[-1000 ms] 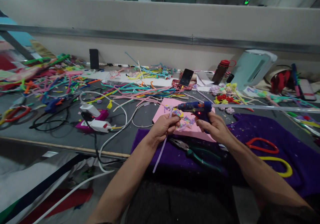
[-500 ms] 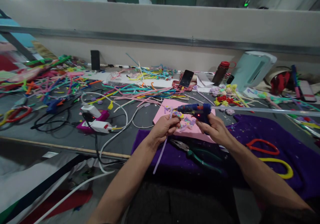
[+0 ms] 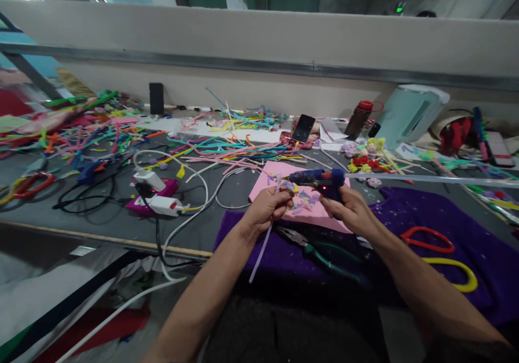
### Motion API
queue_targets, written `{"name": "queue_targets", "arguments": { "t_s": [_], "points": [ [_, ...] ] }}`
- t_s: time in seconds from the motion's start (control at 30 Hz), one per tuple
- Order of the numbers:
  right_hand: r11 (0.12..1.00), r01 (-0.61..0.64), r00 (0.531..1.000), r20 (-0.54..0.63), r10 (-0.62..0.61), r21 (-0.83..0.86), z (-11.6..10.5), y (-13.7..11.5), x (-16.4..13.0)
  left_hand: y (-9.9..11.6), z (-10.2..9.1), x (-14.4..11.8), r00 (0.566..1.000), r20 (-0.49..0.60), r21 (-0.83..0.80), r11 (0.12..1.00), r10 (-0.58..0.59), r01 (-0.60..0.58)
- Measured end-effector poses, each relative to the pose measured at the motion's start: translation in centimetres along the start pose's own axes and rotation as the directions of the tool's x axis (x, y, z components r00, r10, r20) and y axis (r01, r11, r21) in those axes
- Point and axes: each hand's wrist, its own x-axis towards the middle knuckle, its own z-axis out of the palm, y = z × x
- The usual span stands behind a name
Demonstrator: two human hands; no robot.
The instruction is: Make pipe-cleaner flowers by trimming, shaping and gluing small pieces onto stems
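My left hand [image 3: 267, 210] is closed around a lilac pipe cleaner [image 3: 261, 255], whose tail hangs down toward the purple cloth [image 3: 235, 244]. In my right hand [image 3: 352, 207] is a blue glue gun [image 3: 330, 182] with a small red light and a long clear glue stick [image 3: 430, 178] sticking out behind. Its nozzle points left, close to the pipe cleaner's upper end; whether they touch I cannot tell. Beneath both hands lies a pink sheet [image 3: 279, 169] with small lilac and yellow pieces [image 3: 306, 200] on it. Green-handled pliers [image 3: 312, 249] rest on the cloth below.
Scissors with red and yellow handles [image 3: 430, 238] lie at the right. A power strip [image 3: 162, 190] with white cables and another blue glue gun [image 3: 87, 172] occupy the left. Bundled pipe cleaners [image 3: 243, 149], a phone [image 3: 303, 128] and a bottle [image 3: 359, 119] stand or lie behind.
Hardly anything differs. The whole view has shifted slightly, while both hands keep the same hold on the pipe cleaner and the glue gun.
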Motion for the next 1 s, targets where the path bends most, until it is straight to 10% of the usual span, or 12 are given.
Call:
{"name": "queue_targets", "arguments": {
  "t_s": [0.77,1.0],
  "points": [
    [0.980,-0.102,0.994,0.061,0.093,0.172,-0.4,-0.2,0.2,0.1,0.1,0.0,1.000,0.007,0.005,1.000,0.018,-0.018],
    [0.819,-0.219,0.923,-0.160,0.350,0.531,-1.8,2.5,1.7,0.3,0.0,0.0,1.000,0.015,0.060,0.998,0.018,-0.019]
  ]
}}
